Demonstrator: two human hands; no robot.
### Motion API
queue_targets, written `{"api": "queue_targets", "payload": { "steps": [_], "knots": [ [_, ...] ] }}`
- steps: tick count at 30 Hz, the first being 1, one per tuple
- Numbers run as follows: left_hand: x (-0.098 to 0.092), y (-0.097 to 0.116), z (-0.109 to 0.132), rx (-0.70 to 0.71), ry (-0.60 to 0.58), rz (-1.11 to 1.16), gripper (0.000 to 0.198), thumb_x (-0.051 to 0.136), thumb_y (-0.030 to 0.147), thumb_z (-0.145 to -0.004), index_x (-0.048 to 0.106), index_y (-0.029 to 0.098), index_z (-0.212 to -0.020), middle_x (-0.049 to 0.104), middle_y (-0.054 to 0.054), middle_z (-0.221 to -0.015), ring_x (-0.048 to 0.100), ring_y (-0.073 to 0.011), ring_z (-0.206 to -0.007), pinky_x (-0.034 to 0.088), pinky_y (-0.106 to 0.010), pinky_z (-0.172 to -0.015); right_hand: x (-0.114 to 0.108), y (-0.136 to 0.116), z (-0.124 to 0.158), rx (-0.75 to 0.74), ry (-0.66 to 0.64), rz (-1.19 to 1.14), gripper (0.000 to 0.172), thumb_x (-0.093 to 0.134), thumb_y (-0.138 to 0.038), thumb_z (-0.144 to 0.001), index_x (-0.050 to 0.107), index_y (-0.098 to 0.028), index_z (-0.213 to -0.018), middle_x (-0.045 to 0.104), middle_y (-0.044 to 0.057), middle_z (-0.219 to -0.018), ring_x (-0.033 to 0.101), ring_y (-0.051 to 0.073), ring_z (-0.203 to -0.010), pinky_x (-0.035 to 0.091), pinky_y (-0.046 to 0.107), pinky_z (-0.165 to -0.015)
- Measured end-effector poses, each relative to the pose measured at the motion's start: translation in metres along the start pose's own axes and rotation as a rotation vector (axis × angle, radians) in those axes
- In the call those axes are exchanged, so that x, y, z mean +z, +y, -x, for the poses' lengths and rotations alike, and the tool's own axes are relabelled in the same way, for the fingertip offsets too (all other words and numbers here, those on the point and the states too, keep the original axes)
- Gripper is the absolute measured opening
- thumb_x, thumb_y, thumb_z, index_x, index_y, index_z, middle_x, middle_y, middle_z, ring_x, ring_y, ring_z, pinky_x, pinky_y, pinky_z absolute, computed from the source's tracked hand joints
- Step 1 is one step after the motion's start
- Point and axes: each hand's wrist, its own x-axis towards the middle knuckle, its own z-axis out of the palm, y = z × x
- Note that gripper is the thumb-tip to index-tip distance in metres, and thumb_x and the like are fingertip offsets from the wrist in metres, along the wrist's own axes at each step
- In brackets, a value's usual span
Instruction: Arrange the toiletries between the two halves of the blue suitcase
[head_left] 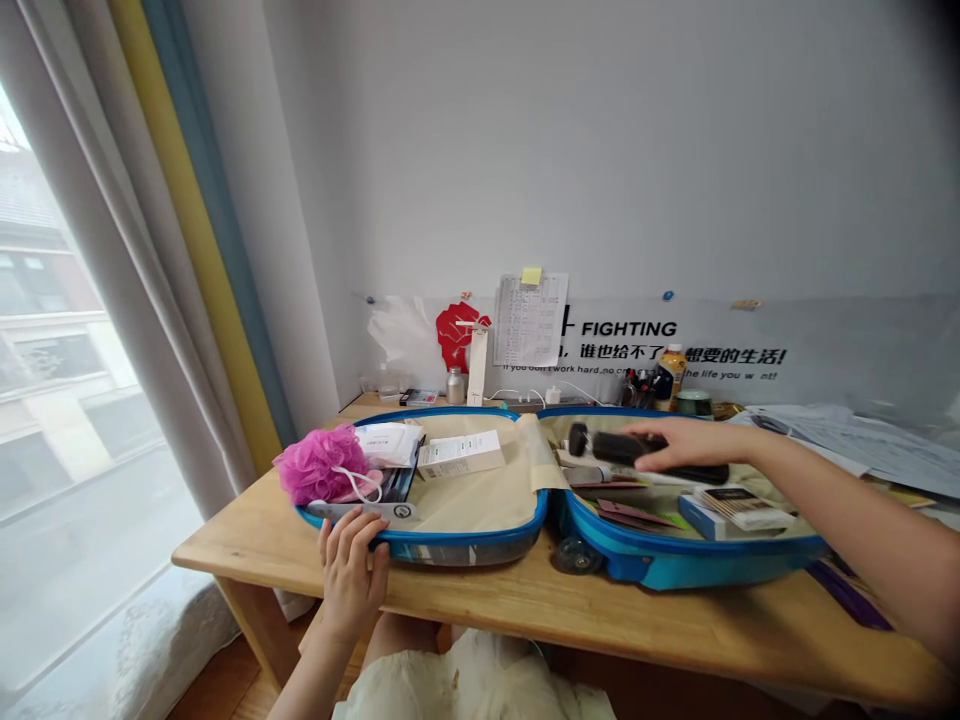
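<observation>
A blue-rimmed suitcase (469, 541) lies open on the wooden desk, its two halves side by side. My left hand (354, 560) curls its fingers over the front rim of the left half. That half holds a pink bath puff (321, 466), a white soft pack (388, 443) and a white box (460, 453). Above the right half, my right hand (679, 445) is closed around a black cylinder with a knob at its left end (611, 447); its exact kind is unclear. Below it are a blue-and-white box (709, 519), a small striped pack (746, 508) and pink packets (630, 514).
Behind the suitcase stand a white upright stand (477, 365), a small jar (455, 386) and a yellow-and-dark bottle (670, 377). Papers (840, 445) lie at the right. A purple item (851, 597) sits near the desk's front edge. Curtains (161, 240) and a window are at the left.
</observation>
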Motion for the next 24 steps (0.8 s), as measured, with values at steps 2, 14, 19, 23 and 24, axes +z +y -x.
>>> {"api": "queue_targets", "payload": {
  "steps": [2, 14, 19, 23, 24],
  "knots": [
    [0.000, 0.000, 0.000, -0.003, 0.000, 0.002, 0.021, 0.045, 0.023, -0.091, 0.057, 0.022, -0.107, 0.066, -0.008, -0.104, 0.053, -0.0227, -0.116, 0.022, -0.046, -0.113, -0.008, -0.031, -0.009, -0.095, -0.060, -0.035, 0.059, 0.058, -0.053, -0.072, 0.059, -0.030, -0.126, 0.066, 0.005, -0.117, 0.064, 0.025, -0.102, 0.050, 0.035, -0.088],
    [-0.001, 0.002, -0.001, -0.016, -0.005, 0.019, 0.021, 0.045, 0.023, -0.091, 0.058, 0.022, -0.107, 0.066, -0.008, -0.106, 0.053, -0.0231, -0.117, 0.022, -0.046, -0.113, 0.081, -0.190, -0.076, -0.471, -0.169, 0.315, 0.063, 0.069, -0.028, -0.067, 0.055, -0.023, -0.128, 0.061, 0.012, -0.118, 0.061, 0.029, -0.103, 0.050, 0.035, -0.080],
    [-0.001, 0.002, -0.001, -0.016, -0.007, 0.013, 0.021, 0.045, 0.023, -0.091, 0.057, 0.022, -0.108, 0.066, -0.008, -0.106, 0.053, -0.0232, -0.117, 0.021, -0.047, -0.113, 0.103, -0.199, -0.090, -0.497, -0.157, 0.313, 0.055, 0.071, -0.024, -0.069, 0.056, -0.019, -0.122, 0.060, 0.014, -0.120, 0.056, 0.028, -0.111, 0.048, 0.036, -0.088],
    [-0.001, 0.002, 0.000, -0.024, -0.014, 0.013, 0.021, 0.045, 0.022, -0.090, 0.058, 0.023, -0.107, 0.066, -0.008, -0.107, 0.053, -0.0230, -0.117, 0.022, -0.046, -0.113, 0.118, -0.201, -0.090, -0.465, -0.121, 0.290, 0.046, 0.069, -0.032, -0.077, 0.056, -0.017, -0.118, 0.057, 0.011, -0.123, 0.054, 0.024, -0.112, 0.048, 0.041, -0.092],
    [-0.001, 0.002, 0.000, -0.024, -0.015, 0.013, 0.021, 0.045, 0.022, -0.090, 0.058, 0.023, -0.107, 0.066, -0.008, -0.107, 0.053, -0.0230, -0.117, 0.022, -0.046, -0.113, 0.120, -0.201, -0.089, -0.459, -0.106, 0.280, 0.041, 0.066, -0.035, -0.081, 0.057, -0.017, -0.117, 0.056, 0.010, -0.124, 0.054, 0.023, -0.113, 0.047, 0.042, -0.093]
  ]
}}
